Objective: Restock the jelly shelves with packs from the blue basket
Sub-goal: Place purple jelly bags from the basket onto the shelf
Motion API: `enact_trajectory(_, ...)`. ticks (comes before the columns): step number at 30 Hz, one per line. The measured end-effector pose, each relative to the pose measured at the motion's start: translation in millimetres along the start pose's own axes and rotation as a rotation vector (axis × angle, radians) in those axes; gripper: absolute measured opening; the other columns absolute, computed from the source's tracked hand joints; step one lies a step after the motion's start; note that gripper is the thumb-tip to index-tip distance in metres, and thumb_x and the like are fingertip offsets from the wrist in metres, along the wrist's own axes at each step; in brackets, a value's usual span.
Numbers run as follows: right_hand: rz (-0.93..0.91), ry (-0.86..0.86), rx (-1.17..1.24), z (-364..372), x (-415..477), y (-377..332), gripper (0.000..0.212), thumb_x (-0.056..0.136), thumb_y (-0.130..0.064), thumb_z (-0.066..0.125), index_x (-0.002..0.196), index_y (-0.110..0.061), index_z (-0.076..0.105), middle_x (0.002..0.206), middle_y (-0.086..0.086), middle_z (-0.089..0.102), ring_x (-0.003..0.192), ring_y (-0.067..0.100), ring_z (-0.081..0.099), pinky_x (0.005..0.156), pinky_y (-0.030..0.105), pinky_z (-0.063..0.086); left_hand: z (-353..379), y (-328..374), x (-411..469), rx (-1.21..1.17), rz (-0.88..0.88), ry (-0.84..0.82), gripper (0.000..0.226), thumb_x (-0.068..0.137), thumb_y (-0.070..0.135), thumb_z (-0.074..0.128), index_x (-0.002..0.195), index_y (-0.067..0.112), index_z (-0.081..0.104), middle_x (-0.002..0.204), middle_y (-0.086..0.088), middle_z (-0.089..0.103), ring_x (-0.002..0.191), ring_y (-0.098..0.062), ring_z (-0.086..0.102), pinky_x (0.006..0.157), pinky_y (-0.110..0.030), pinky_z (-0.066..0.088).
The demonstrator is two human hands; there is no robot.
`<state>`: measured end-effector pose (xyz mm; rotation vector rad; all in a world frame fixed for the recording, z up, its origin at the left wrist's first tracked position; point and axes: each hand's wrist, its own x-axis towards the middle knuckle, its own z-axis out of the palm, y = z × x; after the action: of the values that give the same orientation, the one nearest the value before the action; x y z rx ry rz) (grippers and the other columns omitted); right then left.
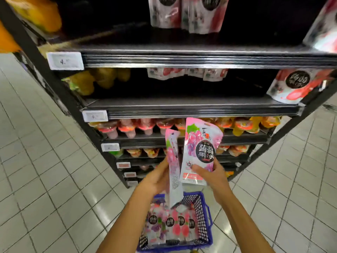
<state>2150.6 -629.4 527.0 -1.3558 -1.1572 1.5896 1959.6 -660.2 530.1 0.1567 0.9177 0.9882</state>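
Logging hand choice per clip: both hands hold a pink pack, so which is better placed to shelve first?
Probably the right. The right hand holds the face-on pack upright and higher, nearer the shelves; the left hand holds the edge-on pack lower, its bottom end over the blue basket.

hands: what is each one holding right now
Left hand: holds a pink jelly pack, seen edge-on.
Right hand: holds a second pink jelly pack, front facing the camera.

The pink pack (200, 152) at centre frame bears a black disc with white characters 蒟蒻果冻. The edge-on pack (173, 161) just left of it shows no legible print. The price tag (64, 61) at upper left reads a blurred "4."; the discs on the basket packs (170, 222) are unreadable.
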Motion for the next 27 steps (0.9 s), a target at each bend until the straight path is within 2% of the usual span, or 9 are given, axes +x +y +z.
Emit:
enact_trajectory(5,-0.116,0.087,0.023,2.0,-10.7,-54.5,0.045,0.052,-0.053,0.083,0.094,-0.042,0.072,0.101,-0.008,0.076,0.087,0.007,0.073,0.063,0.015,0.055,26.5,47.0,-20.1,0.259,0.268,0.133,0.031,0.075,0.026,0.074,0.097,0.005,0.067,0.091,-0.012,0.074,0.076,-0.019,0.071,0.069,-0.029,0.058)
enact_trajectory(8,-0.205,0.124,0.047,1.9,-14.3,-83.0,0.064,0.05,-0.062,0.084,0.106,-0.037,0.068,0.111,-0.004,0.073,0.105,0.016,0.068,0.087,0.037,0.057,33.9,77.4,-32.0,0.375,0.369,0.109,0.012,0.087,0.009,0.068,0.095,0.001,0.072,0.1,-0.019,0.074,0.08,-0.02,0.072,0.073,-0.031,0.058)
enact_trajectory(10,-0.259,0.117,0.069,0.7,-15.5,-98.5,0.074,0.048,-0.066,0.085,0.113,-0.036,0.066,0.119,-0.003,0.07,0.118,0.025,0.061,0.104,0.053,0.045,38.9,93.2,-40.9,0.437,0.416,0.103,0.01,0.09,0.001,0.063,0.086,0.003,0.073,0.089,-0.017,0.076,0.073,-0.019,0.073,0.066,-0.028,0.059)
enact_trajectory(12,-0.332,0.096,0.077,-0.4,-17.2,-113.9,0.069,0.051,-0.064,0.085,0.112,-0.038,0.067,0.117,-0.003,0.071,0.118,0.026,0.061,0.106,0.056,0.042,45.5,106.2,-49.1,0.469,0.493,0.123,0.012,0.089,0.0,0.065,0.081,0.004,0.073,0.082,-0.013,0.077,0.071,-0.019,0.074,0.062,-0.027,0.059)
enact_trajectory(14,-0.392,0.098,0.081,-2.1,-19.2,-128.0,0.063,0.052,-0.062,0.086,0.108,-0.039,0.069,0.116,-0.002,0.072,0.115,0.025,0.064,0.105,0.056,0.044,55.9,117.1,-60.8,0.478,0.574,0.121,0.004,0.082,0.011,0.075,0.085,0.009,0.077,0.091,-0.013,0.077,0.082,-0.024,0.075,0.072,-0.033,0.06)
enact_trajectory(17,-0.457,0.111,0.119,-8.9,-21.4,-150.1,0.069,0.051,-0.059,0.089,0.112,-0.034,0.067,0.117,0.002,0.071,0.114,0.03,0.064,0.103,0.058,0.045,76.9,132.6,-79.3,0.47,0.694,0.112,0.031,0.061,0.034,0.087,0.086,0.018,0.079,0.095,-0.011,0.077,0.088,-0.027,0.075,0.073,-0.036,0.059)
enact_trajectory(20,-0.537,0.132,0.069,-15.3,-21.1,-176.9,0.07,0.054,-0.052,0.09,0.117,-0.034,0.064,0.118,-0.003,0.071,0.113,0.022,0.065,0.101,0.052,0.049,105.7,147.0,-93.8,0.431,0.822,0.132,0.044,0.046,0.045,0.089,0.084,0.027,0.078,0.09,-0.005,0.078,0.081,-0.021,0.076,0.06,-0.028,0.058)
enact_trajectory(24,-0.619,0.137,-0.017,-20.5,-17.8,-212.2,0.059,0.059,-0.047,0.086,0.112,-0.038,0.062,0.111,-0.016,0.071,0.103,0.0,0.066,0.093,0.035,0.052,142.6,169.4,-104.7,0.365,0.968,0.176,0.025,0.066,0.037,0.086,0.088,0.031,0.077,0.089,0.003,0.078,0.078,-0.013,0.075,0.055,-0.02,0.056)
enact_trajectory(27,-0.674,0.128,-0.022,-27.3,-14.1,-233.9,0.063,0.058,-0.046,0.088,0.114,-0.032,0.063,0.11,-0.01,0.073,0.101,0.01,0.07,0.082,0.03,0.057,167.7,184.6,-111.3,0.401,1.074,0.185,0.02,0.078,0.034,0.079,0.096,0.031,0.072,0.09,0.006,0.078,0.078,-0.009,0.074,0.054,-0.02,0.054)
